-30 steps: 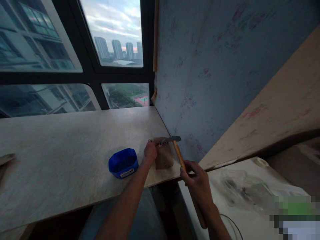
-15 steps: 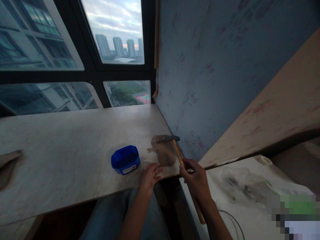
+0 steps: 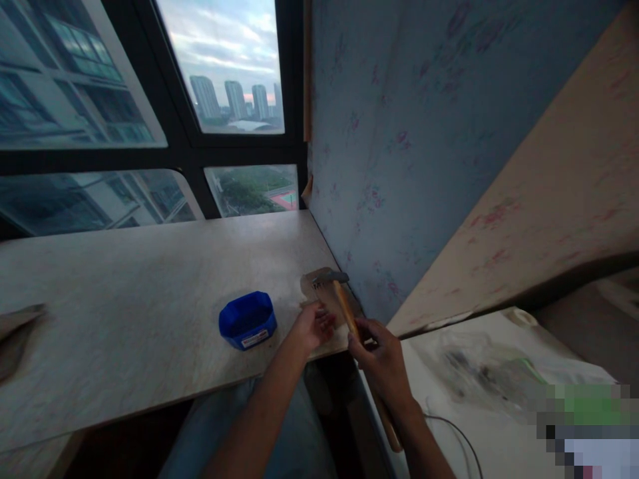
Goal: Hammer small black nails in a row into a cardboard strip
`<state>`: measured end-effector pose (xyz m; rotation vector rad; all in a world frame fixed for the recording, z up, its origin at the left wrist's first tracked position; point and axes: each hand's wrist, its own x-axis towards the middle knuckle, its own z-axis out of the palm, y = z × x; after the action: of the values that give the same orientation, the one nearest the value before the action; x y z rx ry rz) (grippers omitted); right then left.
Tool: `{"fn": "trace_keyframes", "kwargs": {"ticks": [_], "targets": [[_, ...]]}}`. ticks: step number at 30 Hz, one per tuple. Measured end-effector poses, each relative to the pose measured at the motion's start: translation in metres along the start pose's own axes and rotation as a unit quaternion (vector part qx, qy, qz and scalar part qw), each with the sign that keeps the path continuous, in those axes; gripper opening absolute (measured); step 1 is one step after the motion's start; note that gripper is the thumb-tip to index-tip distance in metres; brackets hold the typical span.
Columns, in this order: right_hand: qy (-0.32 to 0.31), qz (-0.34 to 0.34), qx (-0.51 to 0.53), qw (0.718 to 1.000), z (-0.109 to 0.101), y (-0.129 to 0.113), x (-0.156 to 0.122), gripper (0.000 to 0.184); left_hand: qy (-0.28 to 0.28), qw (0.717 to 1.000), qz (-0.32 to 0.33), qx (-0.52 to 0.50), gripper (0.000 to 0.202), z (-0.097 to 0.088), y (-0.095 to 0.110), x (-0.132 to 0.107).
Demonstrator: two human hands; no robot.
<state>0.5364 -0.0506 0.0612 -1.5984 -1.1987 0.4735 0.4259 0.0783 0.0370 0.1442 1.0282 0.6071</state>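
My right hand (image 3: 382, 352) is wrapped round the wooden handle of a hammer (image 3: 344, 306). The dark hammer head lies low over the far end of a flat brown piece (image 3: 339, 316) at the sill's right end. Several short dark marks, too small to make out, form a row close to the head. My left hand (image 3: 317, 326) is over the near left part of the brown piece, its fingers half bent and slightly apart, with nothing visible in them. To its left stands a blue plastic box (image 3: 249, 319) with a white label; its dark inside is hard to read.
The pale sill (image 3: 150, 299) runs along the window. A papered wall (image 3: 379, 166) rises just right of the hammer head. Another brown piece (image 3: 17, 336) lies at the far left. On a white surface at right are a clear plastic bag (image 3: 479, 372) and a thin cable (image 3: 456, 429).
My left hand has moved up and right, from the near edge onto the brown piece, its fingers more bent. The hammer and my right hand have shifted slightly left in view.
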Motion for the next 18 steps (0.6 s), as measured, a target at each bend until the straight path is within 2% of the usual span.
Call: {"fn": "trace_keyframes", "kwargs": {"ticks": [4, 9, 11, 14, 18], "targets": [[-0.002, -0.019, -0.006, 1.0, 0.002, -0.001, 0.0, 0.029, 0.004, 0.999, -0.001, 0.036, 0.017, 0.005, 0.003, 0.004], [-0.009, -0.002, 0.005, 1.0, 0.002, -0.005, -0.001, 0.028, -0.003, 0.993, 0.029, 0.115, 0.016, 0.007, -0.002, 0.015], [-0.005, -0.001, 0.004, 1.0, 0.002, -0.006, -0.001, 0.029, -0.003, 0.985, 0.059, 0.161, 0.016, 0.01, -0.005, 0.02], [-0.006, 0.009, 0.004, 1.0, 0.001, -0.004, -0.001, 0.032, 0.003, 0.966, 0.136, 0.221, 0.017, 0.014, -0.01, 0.026], [-0.004, 0.024, 0.001, 1.0, 0.0, -0.001, -0.001, 0.033, 0.002, 0.936, 0.211, 0.281, 0.02, 0.012, -0.009, 0.024]]}}
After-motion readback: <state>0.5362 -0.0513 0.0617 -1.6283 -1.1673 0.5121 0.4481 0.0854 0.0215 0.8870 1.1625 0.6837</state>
